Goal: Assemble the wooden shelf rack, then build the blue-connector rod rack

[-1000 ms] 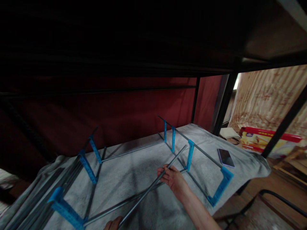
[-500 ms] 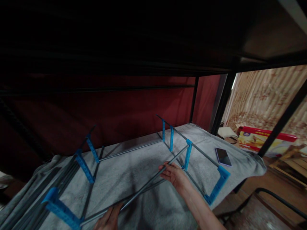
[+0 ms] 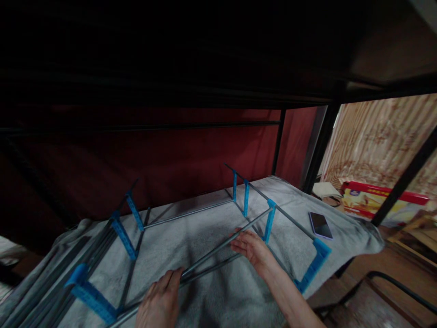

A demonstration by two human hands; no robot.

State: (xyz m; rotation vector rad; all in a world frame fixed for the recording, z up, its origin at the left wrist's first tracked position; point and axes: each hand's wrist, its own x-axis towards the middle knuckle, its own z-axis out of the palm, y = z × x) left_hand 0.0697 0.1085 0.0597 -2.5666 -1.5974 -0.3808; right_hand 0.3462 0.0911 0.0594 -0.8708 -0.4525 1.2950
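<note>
My left hand [image 3: 160, 298] is closed around a thin grey metal rod [image 3: 208, 255] that slants up to the right. Further along, the fingers of my right hand [image 3: 251, 249] rest loosely about the same rod. Its far end meets the top of a blue plastic bracket [image 3: 269, 221]; its near end lies by another blue bracket [image 3: 92, 298]. These belong to a frame of grey rods and several blue brackets, with one row at the left and one at the right. A rear rod [image 3: 191, 214] joins the two rows low down.
Several loose grey rods [image 3: 44, 287] lie at the left on a grey blanket [image 3: 205, 237]. A phone [image 3: 321, 225] rests at the right. Dark metal posts [image 3: 321, 146] and a low dark surface overhead enclose the space. Beyond stand a red-yellow box [image 3: 375, 200] and a chair [image 3: 372, 300].
My left hand has moved up and right along the rod and shows more fully. The fingers of my right hand have loosened slightly. The view has shifted a little.
</note>
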